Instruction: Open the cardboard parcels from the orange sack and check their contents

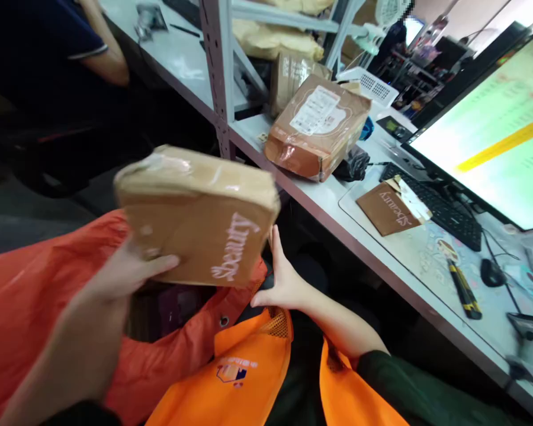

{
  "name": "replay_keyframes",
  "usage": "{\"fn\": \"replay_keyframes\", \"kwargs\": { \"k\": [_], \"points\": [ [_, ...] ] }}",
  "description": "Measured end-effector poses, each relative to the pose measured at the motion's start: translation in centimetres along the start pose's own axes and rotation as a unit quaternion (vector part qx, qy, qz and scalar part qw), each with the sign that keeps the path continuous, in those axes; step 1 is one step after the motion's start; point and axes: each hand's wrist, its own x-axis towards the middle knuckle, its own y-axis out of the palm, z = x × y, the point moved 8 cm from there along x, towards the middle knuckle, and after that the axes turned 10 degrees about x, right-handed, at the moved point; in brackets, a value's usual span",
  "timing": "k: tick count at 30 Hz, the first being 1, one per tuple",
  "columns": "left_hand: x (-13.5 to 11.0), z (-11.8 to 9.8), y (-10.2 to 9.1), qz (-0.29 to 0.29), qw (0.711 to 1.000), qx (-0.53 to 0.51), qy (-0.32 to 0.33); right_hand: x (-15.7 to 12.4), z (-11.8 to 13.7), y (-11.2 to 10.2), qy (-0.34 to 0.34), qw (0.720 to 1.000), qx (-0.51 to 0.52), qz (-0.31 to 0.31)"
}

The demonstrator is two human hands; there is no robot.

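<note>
My left hand point(115, 284) grips a brown cardboard box point(195, 216) with white lettering, holding it by its left side above an open orange bag point(35, 296). The box is blurred by motion. Just right of the box, my right hand point(284, 278) touches its lower right edge with fingers stretched upward. Inside the bag's mouth, dark contents show under the box. An orange vest point(240, 373) lies below my arms.
A grey desk point(337, 207) runs along the right with a taped brown parcel point(317, 127), a small brown box point(388, 207), keyboard point(439, 204), mouse point(492, 273), utility knife point(462, 287) and monitor point(493, 136). A metal shelf post point(217, 65) stands behind. Another person's arm point(102, 59) is top left.
</note>
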Motion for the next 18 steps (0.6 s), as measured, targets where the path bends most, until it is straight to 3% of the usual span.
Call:
{"fn": "replay_keyframes", "kwargs": {
  "k": [2,5,7,9,11,13,15,18],
  "points": [
    [2.7,-6.1,5.9,0.023,0.989,-0.124,0.078,1.0,1.8,-1.9,-0.021,0.991,0.105,-0.077],
    [7.0,-14.3,12.5,0.082,0.947,-0.196,0.241,2.9,5.7,-9.5,-0.084,0.955,0.174,-0.227],
    [10.1,-17.7,15.2,0.137,0.916,-0.217,0.307,5.3,8.9,-14.3,-0.133,0.939,0.159,-0.273],
    [13.8,-19.6,16.2,0.152,0.905,-0.238,0.319,9.0,11.6,-17.5,-0.162,0.942,0.132,-0.264],
    [17.5,-20.4,14.9,0.096,0.913,-0.25,0.308,12.8,13.0,-18.9,-0.151,0.961,0.082,-0.219],
    [20.0,-20.7,11.6,-0.007,0.923,-0.217,0.318,14.6,12.9,-19.4,-0.127,0.975,0.005,-0.182],
    [20.9,-20.7,7.4,-0.116,0.923,-0.121,0.347,13.1,12.1,-19.9,-0.127,0.972,-0.074,-0.183],
    [21.7,-19.7,2.9,-0.209,0.912,0.041,0.35,6.4,9.6,-21.2,-0.155,0.942,-0.17,-0.244]
  ]
}}
